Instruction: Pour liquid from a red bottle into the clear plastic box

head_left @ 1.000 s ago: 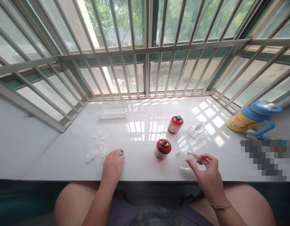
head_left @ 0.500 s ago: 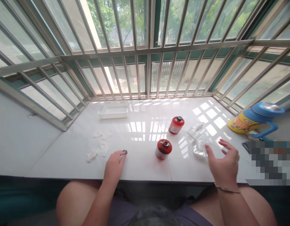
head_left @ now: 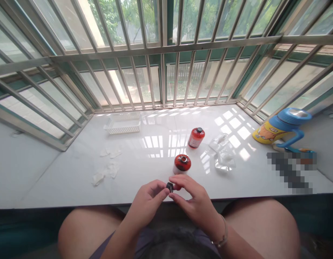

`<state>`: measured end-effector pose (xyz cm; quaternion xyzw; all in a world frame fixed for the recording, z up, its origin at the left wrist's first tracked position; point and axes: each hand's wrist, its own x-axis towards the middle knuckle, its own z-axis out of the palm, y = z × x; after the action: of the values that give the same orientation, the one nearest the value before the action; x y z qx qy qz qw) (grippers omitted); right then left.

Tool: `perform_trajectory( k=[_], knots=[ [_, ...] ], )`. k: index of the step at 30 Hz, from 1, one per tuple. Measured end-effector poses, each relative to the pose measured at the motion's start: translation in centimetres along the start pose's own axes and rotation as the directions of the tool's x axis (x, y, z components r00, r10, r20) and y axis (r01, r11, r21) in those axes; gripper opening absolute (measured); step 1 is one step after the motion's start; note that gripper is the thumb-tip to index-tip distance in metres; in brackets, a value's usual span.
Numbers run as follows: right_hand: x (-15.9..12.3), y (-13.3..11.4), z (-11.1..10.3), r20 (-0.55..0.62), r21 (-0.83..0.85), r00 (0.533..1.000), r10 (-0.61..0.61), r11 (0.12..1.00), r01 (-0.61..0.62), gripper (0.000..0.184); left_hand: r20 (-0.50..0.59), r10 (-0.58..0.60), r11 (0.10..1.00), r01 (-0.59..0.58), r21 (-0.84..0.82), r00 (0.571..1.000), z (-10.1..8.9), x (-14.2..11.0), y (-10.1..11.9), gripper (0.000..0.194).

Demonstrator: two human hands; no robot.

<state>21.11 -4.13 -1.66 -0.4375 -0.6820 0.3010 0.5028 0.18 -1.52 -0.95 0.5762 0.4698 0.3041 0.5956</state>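
Observation:
My left hand (head_left: 148, 200) and my right hand (head_left: 194, 200) meet at the near edge of the white sill, both pinching a small dark bottle cap (head_left: 170, 186). Just beyond them stands an uncapped red bottle (head_left: 181, 163). A second red bottle (head_left: 196, 137) with a black cap stands farther back. Clear plastic wrappers (head_left: 221, 153) lie to the right of the bottles.
A white mesh basket (head_left: 123, 126) sits at the back left of the white sill (head_left: 61, 180). Torn white paper scraps (head_left: 105, 167) lie at the left. A blue and yellow jug (head_left: 282, 127) stands at the right. Metal window bars (head_left: 166, 54) enclose the far side.
My left hand lifted the cap from the sill and brought it to the centre. My right hand left the plastic wrapper and moved left to join the cap.

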Motion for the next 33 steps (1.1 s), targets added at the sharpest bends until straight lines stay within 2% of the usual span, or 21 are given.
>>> perform_trajectory(
  k=[3,8,11,15,17,21,24,26,30,33],
  knots=[
    [0.3,0.0,0.0,-0.002,0.035,0.999,0.042,0.999,-0.041,0.020,0.011,0.014,1.000,-0.015,0.027,1.000,0.4,-0.1,0.3,0.038],
    [-0.4,0.5,0.0,-0.036,0.040,0.993,0.109,0.993,-0.108,0.020,0.001,0.043,0.998,-0.043,0.042,0.999,1.0,0.1,0.0,0.040],
    [-0.6,0.9,-0.5,-0.083,0.013,0.990,0.114,0.993,-0.113,0.021,-0.086,0.084,0.996,-0.083,0.023,0.993,1.4,0.6,-0.5,0.037],
    [0.4,1.5,-2.3,-0.216,-0.146,0.975,0.044,0.986,-0.077,0.022,-0.228,0.177,0.968,-0.127,0.218,0.958,1.8,2.2,-1.7,0.031],
    [1.3,1.9,-3.2,-0.258,-0.258,0.965,-0.040,0.966,-0.029,0.024,-0.230,0.233,0.942,-0.161,0.295,0.945,2.0,3.5,-2.3,0.043],
    [3.2,3.0,-4.0,-0.234,-0.400,0.961,-0.145,0.916,0.041,0.028,-0.143,0.319,0.909,-0.259,0.328,0.937,3.2,6.5,-2.6,0.088],
    [4.1,3.9,-3.6,-0.192,-0.444,0.964,-0.183,0.893,0.081,0.027,-0.099,0.322,0.906,-0.276,0.320,0.942,4.3,8.6,-2.2,0.102],
    [4.5,4.4,-3.3,-0.168,-0.457,0.963,-0.209,0.882,0.112,0.027,-0.074,0.335,0.907,-0.301,0.295,0.939,4.9,9.7,-1.9,0.094],
    [4.8,4.7,-3.1,-0.141,-0.465,0.959,-0.245,0.872,0.155,0.031,-0.030,0.420,0.883,-0.401,0.245,0.907,5.4,10.8,-1.8,0.063],
    [4.8,4.7,-3.4,-0.104,-0.460,0.957,-0.272,0.866,0.196,0.034,-0.010,0.446,0.871,-0.432,0.232,0.895,5.4,10.8,-1.8,0.055]
  ],
)
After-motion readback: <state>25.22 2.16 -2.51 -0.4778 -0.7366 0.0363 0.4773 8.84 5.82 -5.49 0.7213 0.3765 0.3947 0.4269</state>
